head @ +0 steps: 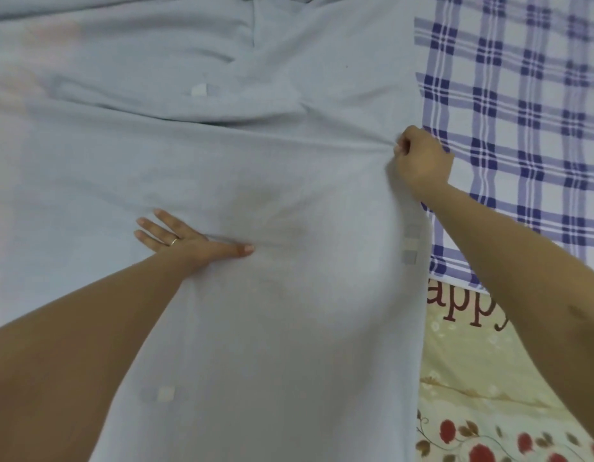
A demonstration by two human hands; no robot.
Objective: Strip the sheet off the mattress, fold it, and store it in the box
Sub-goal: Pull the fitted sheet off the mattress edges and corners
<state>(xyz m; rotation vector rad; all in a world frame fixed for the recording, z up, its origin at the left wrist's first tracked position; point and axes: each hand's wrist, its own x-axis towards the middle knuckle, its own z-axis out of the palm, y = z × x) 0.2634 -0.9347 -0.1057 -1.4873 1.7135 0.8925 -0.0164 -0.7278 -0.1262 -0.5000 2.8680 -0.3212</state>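
A pale blue sheet (222, 155) lies spread over most of the view, with soft creases across its upper half. My left hand (185, 238) presses flat on the sheet, fingers straight and spread, thumb pointing right. My right hand (419, 158) is curled into a fist and pinches the sheet's right edge, pulling folds toward it. The box is not in view.
A blue and white checked cloth (522, 128) lies to the right of the sheet. Below it is a cream fabric with red flowers and lettering (489, 378). Small pale tags (198, 90) show on the sheet.
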